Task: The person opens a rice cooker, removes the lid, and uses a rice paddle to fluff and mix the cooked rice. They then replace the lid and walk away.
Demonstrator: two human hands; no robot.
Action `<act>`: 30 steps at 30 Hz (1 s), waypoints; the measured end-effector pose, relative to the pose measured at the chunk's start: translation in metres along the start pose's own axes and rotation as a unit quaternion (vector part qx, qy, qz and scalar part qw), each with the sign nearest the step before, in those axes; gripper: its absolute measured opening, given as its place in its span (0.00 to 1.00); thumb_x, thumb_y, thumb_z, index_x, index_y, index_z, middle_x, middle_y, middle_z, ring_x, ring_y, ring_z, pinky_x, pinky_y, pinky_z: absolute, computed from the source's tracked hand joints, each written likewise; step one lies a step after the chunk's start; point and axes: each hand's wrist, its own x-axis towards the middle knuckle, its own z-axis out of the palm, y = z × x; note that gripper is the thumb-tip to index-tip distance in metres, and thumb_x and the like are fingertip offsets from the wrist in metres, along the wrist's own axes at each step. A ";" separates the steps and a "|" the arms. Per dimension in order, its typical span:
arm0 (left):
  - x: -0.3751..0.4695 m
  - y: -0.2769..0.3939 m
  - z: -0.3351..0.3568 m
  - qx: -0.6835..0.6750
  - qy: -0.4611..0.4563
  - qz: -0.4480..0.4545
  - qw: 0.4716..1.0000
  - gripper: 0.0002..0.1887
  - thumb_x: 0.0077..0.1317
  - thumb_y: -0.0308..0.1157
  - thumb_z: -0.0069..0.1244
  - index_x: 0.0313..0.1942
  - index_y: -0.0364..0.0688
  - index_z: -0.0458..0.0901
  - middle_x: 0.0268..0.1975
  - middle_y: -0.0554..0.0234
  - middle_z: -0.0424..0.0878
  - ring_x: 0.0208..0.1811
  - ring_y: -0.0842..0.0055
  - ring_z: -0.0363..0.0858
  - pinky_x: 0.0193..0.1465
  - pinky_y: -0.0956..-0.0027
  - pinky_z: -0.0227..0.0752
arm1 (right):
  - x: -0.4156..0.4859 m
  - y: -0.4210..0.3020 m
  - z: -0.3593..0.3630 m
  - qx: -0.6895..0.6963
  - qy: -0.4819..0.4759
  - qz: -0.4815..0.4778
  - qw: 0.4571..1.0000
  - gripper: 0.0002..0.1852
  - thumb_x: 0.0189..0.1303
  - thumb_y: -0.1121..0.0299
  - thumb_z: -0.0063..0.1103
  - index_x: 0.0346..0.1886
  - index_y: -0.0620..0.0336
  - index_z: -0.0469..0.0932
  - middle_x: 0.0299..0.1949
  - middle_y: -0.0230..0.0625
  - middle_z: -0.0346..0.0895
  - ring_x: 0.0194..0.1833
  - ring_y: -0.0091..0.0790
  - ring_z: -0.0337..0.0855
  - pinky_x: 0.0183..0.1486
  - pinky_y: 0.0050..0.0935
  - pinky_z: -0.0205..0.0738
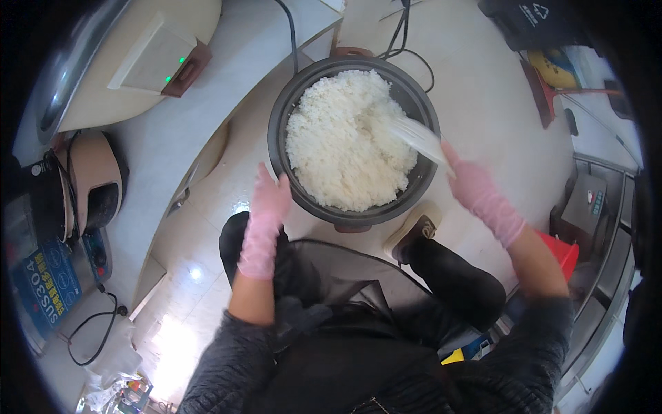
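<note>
Cooked white rice (346, 155) fills a large round dark pot (275, 121) with reddish-brown side handles, standing low in front of me. My right hand (468, 178), in a pink glove, grips a white rice paddle (421, 139) at the pot's right rim. The paddle's blade reaches into the rice and is slightly blurred. My left hand (271, 194), also gloved in pink, is at the lower left rim; fingers and thumb are apart around the edge. Whether it presses on the rim or only rests against it, I cannot tell.
A large cream rice cooker (150, 62) with green lights stands on the counter (243, 46) at the left. Nearby is a smaller beige appliance (98, 181). Black cables (401, 36) trail behind the pot. At the right are a red dustpan (540, 93) and a metal rack (610, 300).
</note>
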 end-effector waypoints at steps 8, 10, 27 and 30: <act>0.048 0.013 -0.002 0.098 0.010 0.025 0.995 0.27 0.64 0.49 0.37 0.48 0.30 0.69 0.44 0.33 0.76 0.48 0.47 0.73 0.52 0.55 0.66 | -0.093 -0.068 0.029 0.808 -0.289 0.212 0.467 0.12 0.64 0.65 0.46 0.42 0.65 0.69 0.21 0.34 0.68 0.17 0.26 0.67 0.17 0.25 0.66; 0.029 0.001 0.014 0.079 0.072 0.039 0.994 0.28 0.64 0.50 0.37 0.48 0.29 0.68 0.43 0.31 0.75 0.46 0.46 0.74 0.51 0.53 0.66 | -0.107 -0.081 0.036 0.868 -0.325 0.214 0.309 0.12 0.63 0.65 0.47 0.41 0.65 0.69 0.21 0.34 0.67 0.18 0.27 0.66 0.17 0.26 0.64; -0.077 -0.020 0.102 -0.371 -0.007 -0.112 0.922 0.25 0.59 0.24 0.49 0.54 0.29 0.56 0.40 0.48 0.75 0.30 0.69 0.76 0.32 0.71 0.68 | 0.047 -0.058 0.123 0.928 -0.226 0.278 0.108 0.09 0.63 0.73 0.34 0.26 0.61 0.62 0.15 0.25 0.59 0.12 0.17 0.59 0.11 0.16 0.55; -0.072 -0.026 0.109 -0.405 0.014 -0.065 0.912 0.25 0.57 0.23 0.50 0.54 0.28 0.60 0.48 0.48 0.73 0.47 0.67 0.73 0.52 0.71 0.64 | 0.064 -0.058 0.136 0.920 -0.251 0.259 0.152 0.10 0.62 0.73 0.34 0.23 0.56 0.60 0.15 0.26 0.59 0.12 0.20 0.59 0.11 0.19 0.56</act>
